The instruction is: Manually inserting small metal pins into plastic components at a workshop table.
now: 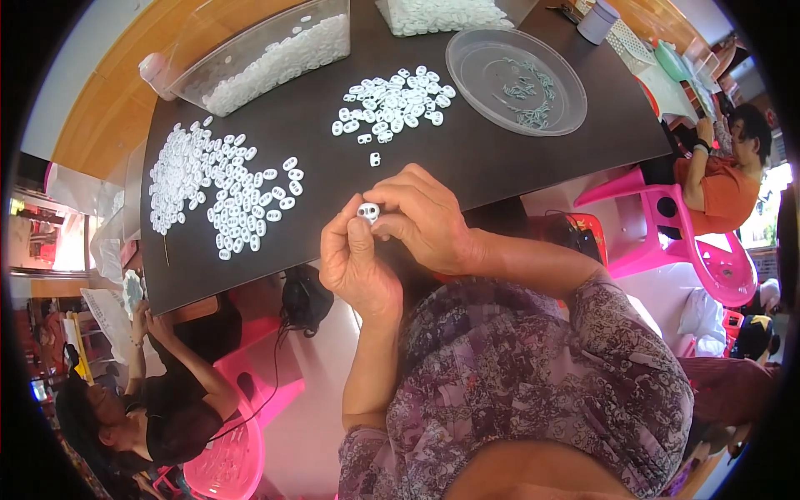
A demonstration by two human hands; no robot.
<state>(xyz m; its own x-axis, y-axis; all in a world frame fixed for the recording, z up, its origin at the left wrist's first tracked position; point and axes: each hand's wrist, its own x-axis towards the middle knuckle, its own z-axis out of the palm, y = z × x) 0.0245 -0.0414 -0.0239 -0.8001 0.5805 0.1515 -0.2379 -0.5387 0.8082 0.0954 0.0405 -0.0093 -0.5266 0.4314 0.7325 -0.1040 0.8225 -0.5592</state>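
Just in front of the table's near edge, my left hand (358, 268) and my right hand (429, 218) meet around a small white oval plastic piece with two dark holes (367, 212). The thumb and fingers of my left hand pinch it from the left. From the right, my right hand's fingers close on the same piece; whether they hold another tiny part is hidden. A similar loose white piece (375, 159) lies on the table just beyond my fingertips. Behind it spreads a pile of such pieces (396, 102).
More white pieces (237, 187) are heaped on the left of the dark table (317, 196). A clear bin (279, 62), a bag of white parts (446, 15) and a round clear tray (471, 71) with small grey-green screws (533, 87) stand farther back. People sit on both sides.
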